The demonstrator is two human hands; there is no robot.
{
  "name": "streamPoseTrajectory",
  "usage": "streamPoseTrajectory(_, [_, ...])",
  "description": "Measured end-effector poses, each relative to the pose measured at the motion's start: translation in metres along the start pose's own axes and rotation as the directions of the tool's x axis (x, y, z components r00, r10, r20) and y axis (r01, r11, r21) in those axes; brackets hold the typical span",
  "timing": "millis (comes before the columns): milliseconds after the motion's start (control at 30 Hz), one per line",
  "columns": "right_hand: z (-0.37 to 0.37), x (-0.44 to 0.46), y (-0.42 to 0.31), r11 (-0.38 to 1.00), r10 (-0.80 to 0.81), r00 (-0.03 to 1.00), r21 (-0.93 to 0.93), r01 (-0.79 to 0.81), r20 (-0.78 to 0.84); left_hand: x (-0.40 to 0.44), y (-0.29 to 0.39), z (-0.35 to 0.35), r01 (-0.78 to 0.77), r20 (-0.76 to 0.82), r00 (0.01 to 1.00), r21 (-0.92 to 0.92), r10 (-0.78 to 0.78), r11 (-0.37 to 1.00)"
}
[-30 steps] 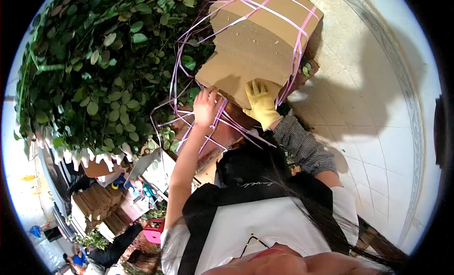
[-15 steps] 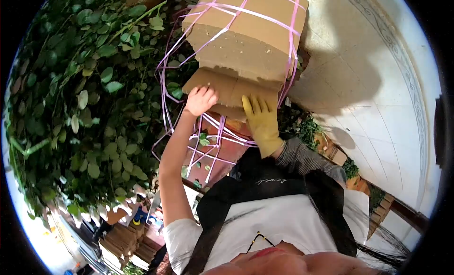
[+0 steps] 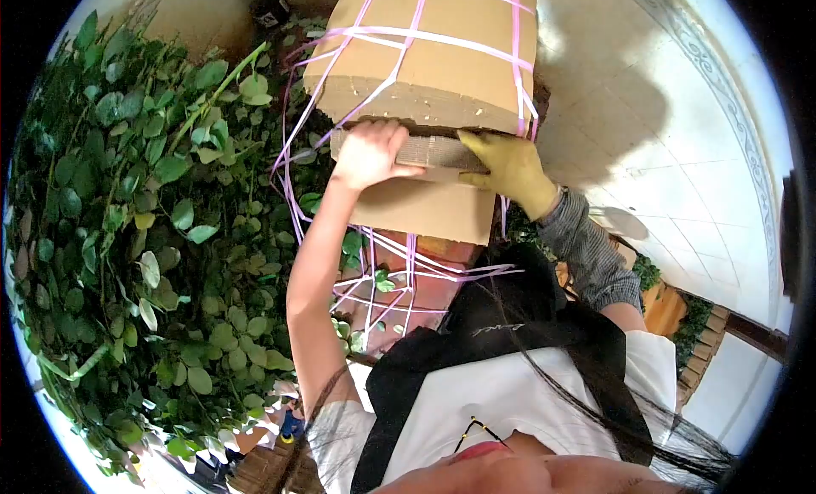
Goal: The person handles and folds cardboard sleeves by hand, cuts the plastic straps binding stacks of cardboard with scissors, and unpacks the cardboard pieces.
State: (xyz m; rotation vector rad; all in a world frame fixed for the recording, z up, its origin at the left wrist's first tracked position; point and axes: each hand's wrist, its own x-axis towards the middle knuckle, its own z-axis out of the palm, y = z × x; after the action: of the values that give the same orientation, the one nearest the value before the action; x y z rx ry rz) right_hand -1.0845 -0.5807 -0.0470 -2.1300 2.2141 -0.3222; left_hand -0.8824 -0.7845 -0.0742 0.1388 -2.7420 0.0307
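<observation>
A large block of stacked tan cardboard [image 3: 459, 67] stands at the top centre, wrapped in pink and white straps [image 3: 450, 38]. Just below it is a smaller stack of cardboard sheets [image 3: 425, 207], its layered edge facing up. My left hand [image 3: 371, 157], bare, grips this stack's left part, fingers over the layered edge and thumb on the near side. On its right part, my right hand [image 3: 514, 173] in a yellow glove holds the same edge between thumb and fingers. Loose straps [image 3: 412, 265] hang in a tangle between the stack and my black apron.
A big mass of leafy green stems [image 3: 153, 239] fills the left side, with pale wrapped ends along its bottom. Pale tiled floor [image 3: 646, 129] lies to the right. Wooden slats [image 3: 704, 350] and greenery [image 3: 648, 273] show at the lower right.
Both hands have shifted from lying on the cardboard flap to gripping the smaller stack's edge. That stack has tipped, showing its layered edge. The strapped block sits further left in view.
</observation>
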Motion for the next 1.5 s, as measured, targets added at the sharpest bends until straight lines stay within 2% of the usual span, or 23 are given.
streamPoseTrajectory(33, [-0.001,0.003,0.006,0.998,-0.03,0.997,0.055,0.033,-0.064,0.006,-0.006,0.0,-0.021,-0.029,0.999,-0.055,0.02,0.998])
streamPoseTrajectory(167, [-0.002,0.0,0.004,0.999,-0.045,0.996,0.027,0.048,-0.083,0.003,0.003,-0.003,0.021,0.015,1.0,-0.041,-0.021,0.999])
streamPoseTrajectory(233, [-0.008,-0.002,-0.002,0.999,0.01,0.998,0.044,-0.014,0.07,-0.007,0.008,-0.005,0.039,0.018,0.999,-0.019,-0.039,0.999])
streamPoseTrajectory(267, [-0.009,-0.007,-0.01,0.999,0.026,0.986,-0.041,-0.02,0.163,-0.018,0.014,-0.002,0.013,-0.043,0.999,0.015,-0.012,1.0])
streamPoseTrajectory(300, [0.001,-0.014,-0.011,0.994,-0.071,0.997,-0.081,0.074,0.041,-0.025,0.016,0.004,-0.014,-0.105,0.994,0.049,0.019,0.999])
streamPoseTrajectory(400, [0.003,-0.023,-0.018,0.995,-0.089,0.996,-0.04,0.09,0.02,-0.039,0.03,0.003,-0.017,-0.107,0.994,0.073,0.025,0.997])
streamPoseTrajectory(500, [0.013,-0.036,-0.025,0.988,-0.092,0.994,-0.122,0.097,0.052,-0.053,0.041,0.009,0.004,-0.099,0.995,0.165,0.012,0.986])
streamPoseTrajectory(567, [0.033,-0.051,-0.034,0.943,-0.207,0.971,-0.289,0.167,-0.116,-0.078,0.058,0.015,0.036,-0.1,0.995,0.167,-0.019,0.985])
streamPoseTrajectory(700, [0.058,-0.077,-0.053,0.939,-0.247,0.923,-0.306,0.153,-0.295,-0.112,0.079,0.034,0.048,-0.127,0.992,0.272,-0.013,0.961])
streamPoseTrajectory(767, [0.068,-0.079,-0.059,0.952,-0.188,0.936,-0.291,0.099,-0.297,-0.109,0.086,0.034,0.104,-0.125,0.99,0.275,-0.072,0.956])
streamPoseTrajectory(833, [0.075,-0.075,-0.06,0.968,-0.081,0.974,-0.25,0.027,-0.212,-0.099,0.084,0.023,0.116,-0.031,0.993,0.282,-0.112,0.952])
streamPoseTrajectory(867, [0.071,-0.069,-0.064,0.959,0.006,0.973,-0.273,-0.071,-0.232,-0.09,0.08,0.013,0.126,0.073,0.987,0.212,-0.145,0.969])
streamPoseTrajectory(900, [0.059,-0.057,-0.068,0.959,0.004,0.972,-0.275,-0.07,-0.233,-0.074,0.077,-0.001,0.125,0.164,0.973,0.221,-0.164,0.967])
streamPoseTrajectory(967, [0.036,-0.038,-0.072,0.901,0.199,0.944,-0.33,-0.282,-0.262,-0.053,0.066,-0.017,0.093,0.193,0.974,0.117,-0.115,0.989])
streamPoseTrajectory(1033, [0.052,-0.045,-0.054,0.953,0.024,0.942,-0.278,-0.123,-0.335,-0.052,0.054,-0.01,0.029,-0.004,1.0,-0.005,-0.029,1.0])
streamPoseTrajectory(1100, [0.02,-0.041,-0.053,0.981,0.019,1.0,-0.193,-0.019,0.0,-0.061,0.048,0.002,0.058,0.048,0.997,-0.065,-0.055,0.996])
streamPoseTrajectory(1133, [0.009,-0.042,-0.052,0.98,0.016,1.0,-0.198,-0.015,0.004,-0.06,0.05,-0.003,0.058,0.088,0.995,-0.054,-0.053,0.997])
streamPoseTrajectory(1167, [-0.001,-0.04,-0.052,0.987,0.023,0.992,-0.159,-0.003,0.122,-0.057,0.051,-0.011,0.054,0.131,0.99,-0.039,-0.049,0.998])
streamPoseTrajectory(1233, [-0.012,-0.033,-0.05,0.997,0.014,0.938,-0.077,0.013,0.345,-0.061,0.049,-0.008,0.046,0.094,0.995,-0.033,-0.043,0.998])
streamPoseTrajectory(1267, [0.009,-0.041,-0.044,0.985,-0.136,0.987,-0.116,0.126,-0.088,-0.065,0.048,-0.001,0.026,0.109,0.994,-0.008,-0.025,1.0])
streamPoseTrajectory(1300, [0.029,-0.048,-0.038,0.986,-0.137,0.987,-0.112,0.127,-0.089,-0.072,0.047,0.006,0.004,0.127,0.992,0.014,-0.006,1.0])
streamPoseTrajectory(1333, [0.033,-0.048,-0.039,0.978,-0.141,0.987,-0.162,0.129,-0.07,-0.062,0.059,-0.012,-0.002,0.035,0.999,-0.014,0.003,1.0])
streamPoseTrajectory(1500, [0.034,-0.047,-0.032,0.951,-0.232,0.969,-0.228,0.208,-0.085,-0.075,0.051,0.003,-0.005,0.067,0.998,-0.007,0.005,1.0])
